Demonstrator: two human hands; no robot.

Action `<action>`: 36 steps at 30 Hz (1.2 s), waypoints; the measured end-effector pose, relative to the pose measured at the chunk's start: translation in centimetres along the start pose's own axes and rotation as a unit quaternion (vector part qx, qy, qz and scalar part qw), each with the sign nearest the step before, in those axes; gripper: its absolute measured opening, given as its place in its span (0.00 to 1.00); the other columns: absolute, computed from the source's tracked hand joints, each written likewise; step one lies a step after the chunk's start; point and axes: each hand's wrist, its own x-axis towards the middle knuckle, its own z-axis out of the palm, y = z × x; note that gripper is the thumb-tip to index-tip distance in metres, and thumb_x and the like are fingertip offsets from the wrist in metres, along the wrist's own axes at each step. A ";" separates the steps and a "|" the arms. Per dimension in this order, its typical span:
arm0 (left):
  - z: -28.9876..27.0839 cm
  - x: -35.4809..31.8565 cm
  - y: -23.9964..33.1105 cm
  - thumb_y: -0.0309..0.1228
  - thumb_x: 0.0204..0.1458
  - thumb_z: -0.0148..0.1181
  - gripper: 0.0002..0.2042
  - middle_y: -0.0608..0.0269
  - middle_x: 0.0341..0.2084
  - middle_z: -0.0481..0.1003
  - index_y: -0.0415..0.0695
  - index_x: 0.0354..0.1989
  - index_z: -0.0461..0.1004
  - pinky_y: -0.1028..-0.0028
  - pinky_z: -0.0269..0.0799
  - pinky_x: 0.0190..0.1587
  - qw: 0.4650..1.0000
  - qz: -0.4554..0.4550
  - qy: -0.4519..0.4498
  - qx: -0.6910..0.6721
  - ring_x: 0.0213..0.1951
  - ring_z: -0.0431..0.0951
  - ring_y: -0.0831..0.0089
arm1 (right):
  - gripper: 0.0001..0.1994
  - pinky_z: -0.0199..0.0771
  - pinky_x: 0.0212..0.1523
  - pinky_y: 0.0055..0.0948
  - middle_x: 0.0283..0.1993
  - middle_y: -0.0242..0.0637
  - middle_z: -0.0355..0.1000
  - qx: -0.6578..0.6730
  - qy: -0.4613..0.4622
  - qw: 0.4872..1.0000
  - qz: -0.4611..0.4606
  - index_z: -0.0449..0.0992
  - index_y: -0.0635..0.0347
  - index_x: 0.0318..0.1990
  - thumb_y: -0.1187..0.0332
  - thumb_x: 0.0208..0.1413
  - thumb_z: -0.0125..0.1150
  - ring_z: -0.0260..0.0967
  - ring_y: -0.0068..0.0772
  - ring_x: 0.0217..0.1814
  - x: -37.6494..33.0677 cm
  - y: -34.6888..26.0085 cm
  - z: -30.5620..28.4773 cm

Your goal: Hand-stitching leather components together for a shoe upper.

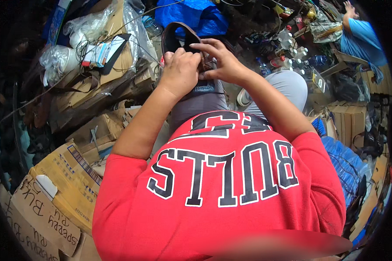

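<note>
A dark brown shoe (172, 41) rests over my grey-trousered thigh at the top middle, its opening facing up and away from me. My left hand (182, 71) is closed over the shoe's near left side, fingers bent and pressed to its upper. From the right, my right hand (222, 61) grips the shoe with its fingers at the rim of the opening and its thumb lower down. The spot between the two hands is partly hidden by the fingers, so any small thing there cannot be made out.
Cardboard boxes (69, 174) are piled at the left, with scissors (94, 134) nearby. Clear plastic bags (85, 30) lie farther up. A blue plastic sheet (191, 15) is beyond the shoe. Several bottles (287, 39) stand at the right, near another person's blue sleeve (361, 41).
</note>
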 end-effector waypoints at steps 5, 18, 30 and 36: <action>-1.9 -0.4 -0.3 0.25 0.44 0.56 0.05 0.61 0.30 0.73 0.45 0.30 0.70 0.60 0.58 0.43 0.992 0.015 -0.118 0.046 0.41 0.69 0.60 | 0.37 0.58 0.58 0.50 0.61 0.45 0.60 -0.098 -0.018 0.994 0.052 0.66 0.30 0.58 0.60 0.32 0.66 0.56 0.51 0.63 0.0 0.4 0.6; -10.0 -3.5 -1.2 0.24 0.43 0.60 0.04 0.60 0.24 0.74 0.42 0.28 0.74 0.63 0.63 0.41 0.992 -0.004 -0.104 0.075 0.32 0.73 0.61 | 0.35 0.62 0.53 0.37 0.49 0.34 0.68 -0.035 -0.022 0.983 0.181 0.63 0.31 0.59 0.65 0.39 0.64 0.63 0.40 0.54 -1.4 0.4 -1.1; -3.0 6.0 9.9 0.31 0.62 0.46 0.05 0.62 0.26 0.72 0.43 0.39 0.63 0.79 0.71 0.32 0.549 0.019 0.003 -0.836 0.29 0.74 0.76 | 0.35 0.69 0.46 0.26 0.43 0.40 0.73 0.007 0.020 0.986 0.165 0.61 0.51 0.63 0.75 0.41 0.60 0.69 0.26 0.44 -7.9 -2.3 -10.0; -8.1 6.0 3.0 0.29 0.57 0.48 0.03 0.69 0.17 0.61 0.50 0.33 0.69 0.73 0.63 0.27 0.858 0.070 0.248 -0.444 0.20 0.59 0.77 | 0.32 0.71 0.38 0.32 0.36 0.50 0.75 -0.042 -0.022 0.954 0.298 0.65 0.55 0.59 0.71 0.39 0.60 0.74 0.42 0.36 -13.4 -2.0 -12.3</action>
